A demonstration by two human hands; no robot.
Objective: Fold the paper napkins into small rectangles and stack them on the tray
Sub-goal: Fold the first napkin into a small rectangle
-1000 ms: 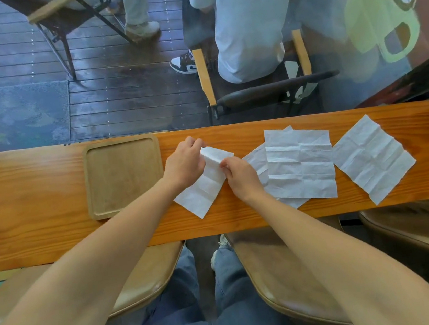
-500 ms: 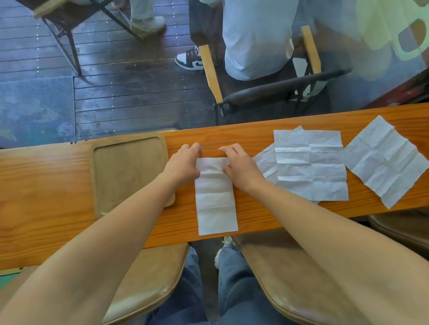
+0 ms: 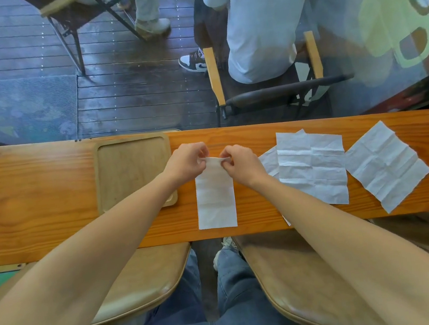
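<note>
paper napkin (image 3: 215,197), folded to a long strip, lies across the wooden bench's middle, near end close to the front edge. left hand (image 3: 186,162) and right hand (image 3: 240,162) each pinch its far corners. thin, soft, creased tissue; likely tears easily. empty wooden tray (image 3: 131,145) sits left; flat napkins (image 3: 313,167) right.

A wooden counter (image 3: 52,207) carries a tray (image 3: 131,145), a folded napkin (image 3: 216,205) and perhaps three open napkins (image 3: 313,169).
</note>
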